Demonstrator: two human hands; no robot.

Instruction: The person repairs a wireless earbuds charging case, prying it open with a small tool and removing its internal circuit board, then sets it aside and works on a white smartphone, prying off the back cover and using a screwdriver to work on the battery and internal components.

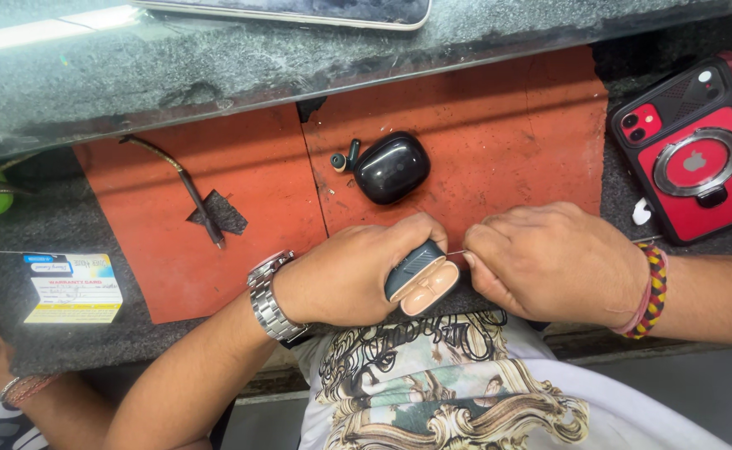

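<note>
Worktop: a dark speckled stone counter (91, 208) fills the view; its far shelf edge is washed out by glare at the far left, so nothing can be read there.
Mat: two red-orange sheets (499, 142) lie side by side on the counter; their near edge is hidden under both hands.
Tablet or phone, far: only a thin strip of a dark screen (299, 10) shows, cut off by the top edge.
Red phone: a phone in a red case with a ring on its back (689, 154) lies at the far right, its right side cut off by the frame.
Left hand: the left hand (345, 275), a steel watch on its wrist, is closed around the small case; the fingertips are tucked under and cannot be seen.
Right hand: the right hand (553, 262), a braided band on its wrist, has thumb and forefinger pinched on a thin metal pin (457, 252); most of the pin is hidden in the fist.
Small case: the earbud case (420, 277) sits near the middle, just above the person's printed shirt. It is dark teal with a beige part facing the camera, rounded, mostly covered by fingers. The pin's tip meets its right edge; whether it goes in cannot be told.
Black case: a glossy black earbud case (391, 167) rests farther off on the mat, with one dark earbud (345, 158) just left of it.
Card: a printed card (72, 287) lies at near left.
White bit: a small white object (641, 212) by the red phone is too small to identify.
</note>
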